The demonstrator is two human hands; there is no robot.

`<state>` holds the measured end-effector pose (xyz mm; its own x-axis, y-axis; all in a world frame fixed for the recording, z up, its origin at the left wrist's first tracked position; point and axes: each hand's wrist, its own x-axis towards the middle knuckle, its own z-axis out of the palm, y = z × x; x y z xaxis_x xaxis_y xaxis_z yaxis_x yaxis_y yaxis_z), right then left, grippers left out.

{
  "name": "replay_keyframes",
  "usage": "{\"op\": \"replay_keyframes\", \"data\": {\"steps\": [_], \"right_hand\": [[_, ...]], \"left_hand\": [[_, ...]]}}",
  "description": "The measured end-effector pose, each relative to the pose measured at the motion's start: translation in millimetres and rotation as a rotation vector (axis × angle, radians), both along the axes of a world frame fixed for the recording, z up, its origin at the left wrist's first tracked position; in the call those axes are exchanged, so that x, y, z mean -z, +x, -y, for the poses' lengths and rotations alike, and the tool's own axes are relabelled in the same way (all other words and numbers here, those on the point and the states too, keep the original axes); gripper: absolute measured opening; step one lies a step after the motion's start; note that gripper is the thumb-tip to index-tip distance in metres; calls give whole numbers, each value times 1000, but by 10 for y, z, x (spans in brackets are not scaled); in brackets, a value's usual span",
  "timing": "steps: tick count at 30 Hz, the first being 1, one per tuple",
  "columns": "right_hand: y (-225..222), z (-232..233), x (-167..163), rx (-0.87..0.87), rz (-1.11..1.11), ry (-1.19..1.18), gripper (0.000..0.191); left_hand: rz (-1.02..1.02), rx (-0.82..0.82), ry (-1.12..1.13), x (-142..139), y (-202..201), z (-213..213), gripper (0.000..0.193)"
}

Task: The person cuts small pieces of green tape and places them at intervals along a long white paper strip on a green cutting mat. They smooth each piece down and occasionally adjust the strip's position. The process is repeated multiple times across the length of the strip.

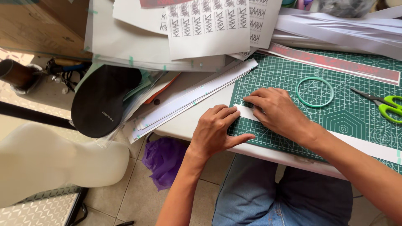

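Observation:
A long white paper strip (pixel 368 147) lies across a green cutting mat (pixel 356 121) with a white grid. My left hand (pixel 217 132) rests at the mat's left edge, fingertips pressing the strip's left end, thumb stretched out along the mat. My right hand (pixel 277 112) lies palm down on the same end of the strip, fingers bent and pressing it flat. Neither hand grips anything. The strip runs on to the right under my right forearm.
A green ring (pixel 315 91) lies on the mat beyond my right hand. Green-handled scissors (pixel 383 104) are at the right edge. A red-and-white printed strip (pixel 335 63), stacked paper sheets (pixel 192 98), a black oval sole shape (pixel 102 100) and purple plastic (pixel 164 161) surround it.

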<state>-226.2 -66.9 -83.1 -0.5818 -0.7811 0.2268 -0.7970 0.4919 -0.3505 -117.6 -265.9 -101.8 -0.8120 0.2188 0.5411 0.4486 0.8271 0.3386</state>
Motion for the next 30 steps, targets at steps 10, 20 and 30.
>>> {"op": "replay_keyframes", "data": {"steps": [10,20,30], "right_hand": [[129,129,13,5,-89,73,28],[67,167,-39,-38,38,-78,22],[24,207,-95,-43,209,-123,30]], "left_hand": [[-28,-13,-16,57,26,69,71],[-44,-10,-23,48,39,77,69],[-26,-12,-22,60,37,67,70]]}}
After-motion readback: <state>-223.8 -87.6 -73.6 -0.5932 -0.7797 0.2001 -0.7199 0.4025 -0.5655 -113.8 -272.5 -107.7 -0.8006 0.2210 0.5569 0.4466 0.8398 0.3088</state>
